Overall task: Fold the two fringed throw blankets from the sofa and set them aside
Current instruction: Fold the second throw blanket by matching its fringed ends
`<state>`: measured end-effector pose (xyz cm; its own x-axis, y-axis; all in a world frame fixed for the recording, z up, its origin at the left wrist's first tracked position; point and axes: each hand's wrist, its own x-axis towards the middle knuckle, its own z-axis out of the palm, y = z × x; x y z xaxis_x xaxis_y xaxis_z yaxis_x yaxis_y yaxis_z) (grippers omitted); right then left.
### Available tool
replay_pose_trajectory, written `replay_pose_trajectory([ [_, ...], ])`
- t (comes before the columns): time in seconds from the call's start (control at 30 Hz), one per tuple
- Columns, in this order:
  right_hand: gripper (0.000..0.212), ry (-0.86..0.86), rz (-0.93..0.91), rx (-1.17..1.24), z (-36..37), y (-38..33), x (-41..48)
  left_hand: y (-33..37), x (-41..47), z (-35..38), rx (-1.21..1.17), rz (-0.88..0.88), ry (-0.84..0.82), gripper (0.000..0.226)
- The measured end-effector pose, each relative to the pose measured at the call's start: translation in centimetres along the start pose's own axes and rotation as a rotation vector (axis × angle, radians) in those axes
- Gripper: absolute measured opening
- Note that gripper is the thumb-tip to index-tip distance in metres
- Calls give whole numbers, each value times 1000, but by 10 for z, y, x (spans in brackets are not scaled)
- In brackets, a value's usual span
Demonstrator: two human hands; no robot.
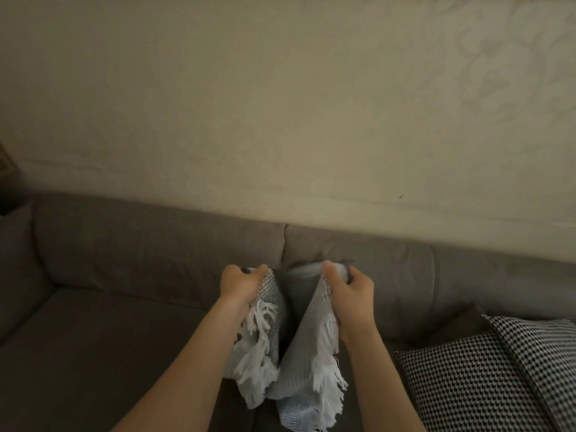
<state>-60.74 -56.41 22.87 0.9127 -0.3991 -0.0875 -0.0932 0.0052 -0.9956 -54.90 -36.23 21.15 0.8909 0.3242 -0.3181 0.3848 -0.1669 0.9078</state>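
Both hands are up over the mid seat of the sofa (124,322), close to the backrest. Left grip (241,283) is curled tight round a bunched top edge of the pale grey-blue throw blanket (299,353), w/ waffle weave & white fringe (258,338) spilling below the wrist. Right grip (349,294) is closed the same way on another top edge, thumb pinching the fabric. The cloth hangs btwn the forearms; can't tell if it's 1 blanket or 2. B/w houndstooth cushions (467,385) lie at the sofa's right end.

Dim and warm-toned, with faint blotchy shadows on the wall (467,76). Softly blurred throughout, bowed toward the edges.
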Motion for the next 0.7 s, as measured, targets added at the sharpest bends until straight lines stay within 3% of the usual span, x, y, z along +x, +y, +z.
replay_pose_trajectory([
  [0.07, 35, 220, -55, 20, 4, -1, -2, -3, 0, -4, -10, 14, -23, 37],
  [0.13, 30, 239, -101, -39, 6, -1, -1, 1, -3, -6, 9, 48, -114, 19],
  [0.23, 20, 29, -97, -132, 13, 3, -1, 11, -11, -9, 194, 198, -304, 29],
  [0.3, 52, -166, -122, -174, 15, 9, 0, 20, -17, -9, 367, 340, -458, 31],
  [0.37, 67, -401, -146, -198, 18, 12, -1, 29, -23, -7, 513, 446, -601, 32],
  [0.43, 59, -550, -105, -196, 18, 16, -1, 38, -27, -4, 683, 520, -695, 32],
  [0.53, 38, -601, -9, -232, 15, 21, 0, 50, -34, -4, 886, 589, -753, 29],
  [0.7, 8, -603, 37, -314, 11, 16, 1, 45, -31, -3, 800, 683, -625, 20],
])
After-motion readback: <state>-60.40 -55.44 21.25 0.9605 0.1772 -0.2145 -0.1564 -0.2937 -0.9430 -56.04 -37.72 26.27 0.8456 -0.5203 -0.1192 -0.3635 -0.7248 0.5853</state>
